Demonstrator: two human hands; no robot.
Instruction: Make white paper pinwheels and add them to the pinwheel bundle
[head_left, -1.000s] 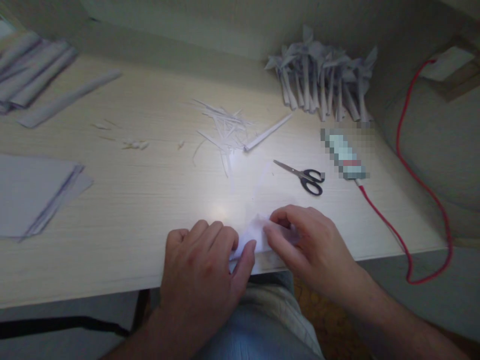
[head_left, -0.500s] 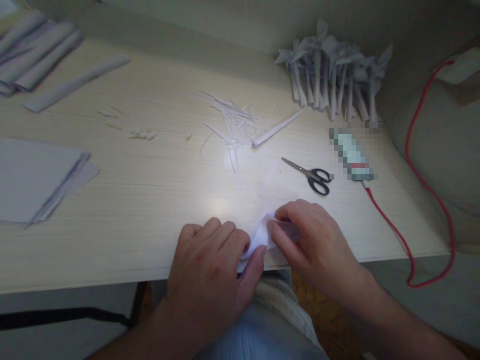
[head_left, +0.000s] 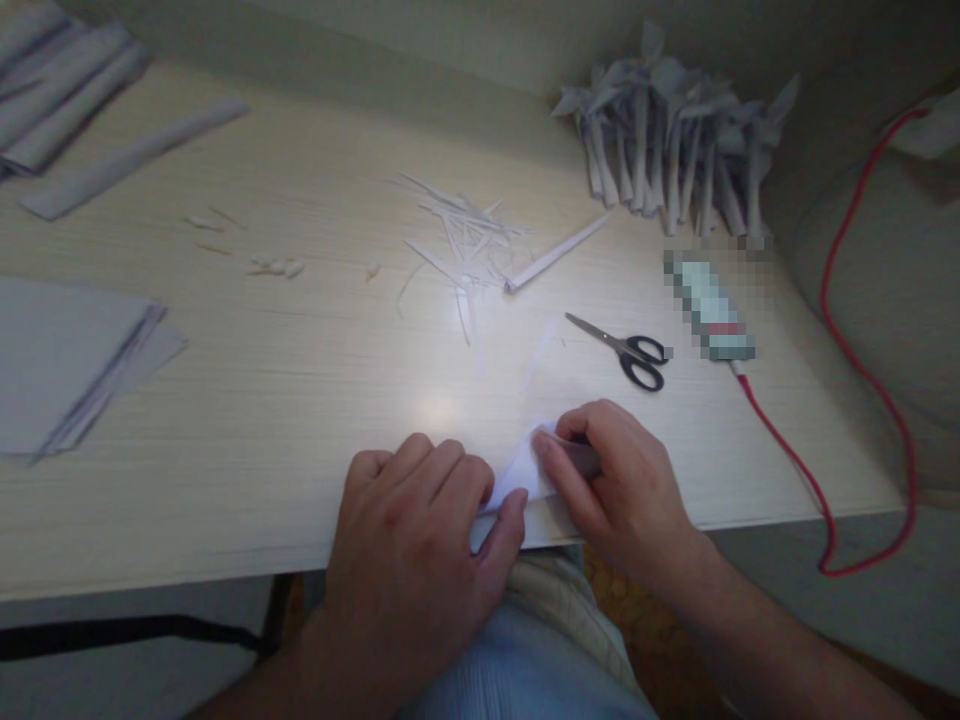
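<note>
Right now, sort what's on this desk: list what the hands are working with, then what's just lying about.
In hand:
- small white paper piece, pinched between left hand and right hand at the desk's near edge

Lying about:
- black-handled scissors
- thin paper offcuts
- rolled paper stick
- bundle of finished paper pieces
- stacked sheets
- folded strips
- red cable
</note>
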